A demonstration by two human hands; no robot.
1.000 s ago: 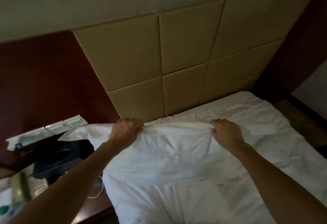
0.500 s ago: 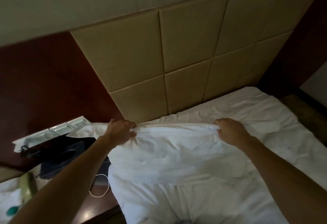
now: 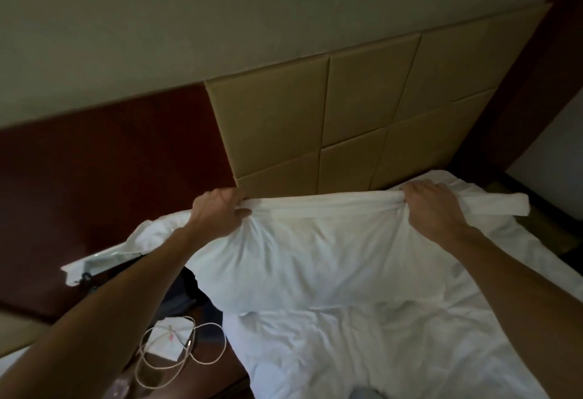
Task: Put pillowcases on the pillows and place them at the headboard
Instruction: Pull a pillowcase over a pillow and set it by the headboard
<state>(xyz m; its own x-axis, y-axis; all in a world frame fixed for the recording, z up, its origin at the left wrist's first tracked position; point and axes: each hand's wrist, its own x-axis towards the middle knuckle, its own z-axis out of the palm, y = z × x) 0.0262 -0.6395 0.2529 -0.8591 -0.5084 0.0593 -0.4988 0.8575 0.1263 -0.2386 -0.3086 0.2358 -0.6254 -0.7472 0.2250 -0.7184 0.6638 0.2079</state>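
Note:
A white pillow in a white pillowcase [image 3: 315, 256] hangs lifted above the bed, its top edge stretched taut in front of the tan padded headboard [image 3: 347, 127]. My left hand [image 3: 220, 212] grips the gathered left end of that edge. My right hand [image 3: 432, 206] grips the right end, and a loose flap of pillowcase sticks out past it to the right. The pillow's lower edge touches the rumpled white bedding [image 3: 394, 351]. No other pillow shows.
A dark wood nightstand [image 3: 227, 364] stands left of the bed with a coiled white cable [image 3: 176, 351], a folded white paper [image 3: 172, 338] and a dark object. A white switch panel [image 3: 97, 263] sits on the red-brown wall panel. Floor shows right of the bed.
Both hands have raised the pillow's top edge higher and pulled it wider, so it now stands against the headboard's lower row. The view has shifted left and down, revealing the cable.

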